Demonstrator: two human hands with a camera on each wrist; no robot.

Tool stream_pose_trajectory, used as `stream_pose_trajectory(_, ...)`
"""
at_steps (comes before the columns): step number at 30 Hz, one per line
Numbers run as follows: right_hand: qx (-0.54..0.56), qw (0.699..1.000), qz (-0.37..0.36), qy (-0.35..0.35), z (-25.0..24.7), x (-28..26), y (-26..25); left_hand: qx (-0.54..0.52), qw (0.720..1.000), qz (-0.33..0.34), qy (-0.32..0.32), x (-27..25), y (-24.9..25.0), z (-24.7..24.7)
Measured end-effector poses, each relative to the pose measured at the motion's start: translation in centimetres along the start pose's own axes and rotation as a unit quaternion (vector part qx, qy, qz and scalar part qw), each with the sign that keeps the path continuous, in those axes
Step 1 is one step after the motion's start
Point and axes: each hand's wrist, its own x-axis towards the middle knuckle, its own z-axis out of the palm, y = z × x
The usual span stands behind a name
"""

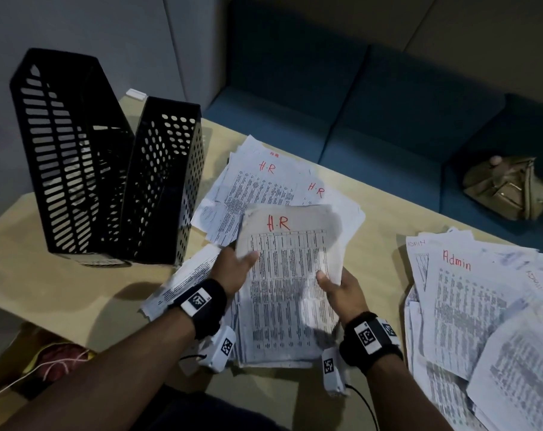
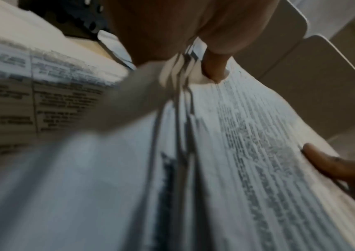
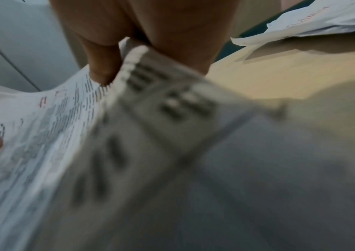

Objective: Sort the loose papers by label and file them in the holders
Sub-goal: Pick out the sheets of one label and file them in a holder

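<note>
Held stack: sheaf of H.R papers (image 1: 287,275), top sheet marked "H.R" in red, lifted over the table's near edge.
Left hand (image 1: 233,269): grasps the sheaf's left edge, thumb on top.
Right hand (image 1: 341,290): grasps its right edge, thumb on top.
H.R pile (image 1: 264,181): loose, mid-table, just beyond the sheaf.
Admin pile (image 1: 469,293): spread at the table's right edge.
Holders: slotted holder (image 1: 68,157) and perforated holder (image 1: 167,181), side by side, upright, left part of the table (image 1: 62,290).
Bag (image 1: 509,188): on the blue sofa beyond the table.
</note>
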Motion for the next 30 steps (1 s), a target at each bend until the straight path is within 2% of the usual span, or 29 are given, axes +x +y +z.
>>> stream_pose_trajectory(4, 0.036, 0.996, 0.022, 0.083, -1.9, 0.1, 1.0, 0.142, 0.986, 0.082, 0.013, 1.2, -0.4, 0.2)
stream_pose_trajectory(5, 0.048, 0.993, 0.032, 0.103, -2.6, 0.2, 1.1, 0.180, 0.977, 0.110, 0.012, 1.7, -0.9, 0.0)
stream_pose_trajectory(7, 0.074, 0.987, 0.044, 0.138, -4.0, 0.1, 1.4, 0.315, 0.939, 0.136, -0.003, 2.6, -1.8, -0.5)
stream_pose_trajectory(9, 0.094, 0.981, 0.051, 0.161, -5.2, -0.4, 1.9, 0.429, 0.897, 0.104, -0.007, 3.3, -2.5, -0.9)
stream_pose_trajectory(10, 0.101, 0.979, 0.055, 0.170, -5.7, -0.8, 2.1, 0.455, 0.886, 0.092, -0.010, 3.3, -2.7, -0.9)
stream_pose_trajectory(14, 0.119, 0.972, 0.064, 0.194, -6.8, -1.8, 3.0, 0.516, 0.854, 0.069, -0.002, 4.2, -2.7, -0.4)
stream_pose_trajectory(16, 0.108, 0.973, 0.068, 0.191, -6.8, -1.7, 3.5, 0.527, 0.845, 0.074, 0.050, 4.7, -2.2, -0.5)
stream_pose_trajectory(19, 0.086, 0.977, 0.068, 0.181, -6.5, -1.3, 4.6, 0.496, 0.850, 0.110, 0.142, 5.8, -1.4, -0.9)
stream_pose_trajectory(20, 0.074, 0.978, 0.070, 0.183, -6.4, -1.3, 5.0, 0.484, 0.857, 0.116, 0.131, 6.2, -1.1, -0.9)
stream_pose_trajectory(22, 0.061, 0.977, 0.077, 0.189, -6.2, -1.2, 6.2, 0.488, 0.866, 0.092, 0.052, 7.1, -0.4, -0.8)
stream_pose_trajectory(25, 0.075, 0.972, 0.097, 0.202, -5.9, -1.8, 7.0, 0.535, 0.842, 0.062, -0.022, 7.7, 0.9, -0.5)
stream_pose_trajectory(26, 0.084, 0.972, 0.100, 0.197, -5.9, -2.1, 7.0, 0.525, 0.849, 0.046, -0.041, 7.6, 1.1, -0.5)
stream_pose_trajectory(28, 0.104, 0.971, 0.097, 0.193, -6.0, -2.6, 6.7, 0.467, 0.882, 0.012, -0.065, 7.6, 1.3, -0.7)
stream_pose_trajectory(30, 0.117, 0.968, 0.101, 0.199, -6.1, -2.7, 6.1, 0.410, 0.912, 0.006, -0.020, 7.3, 1.4, -1.4)
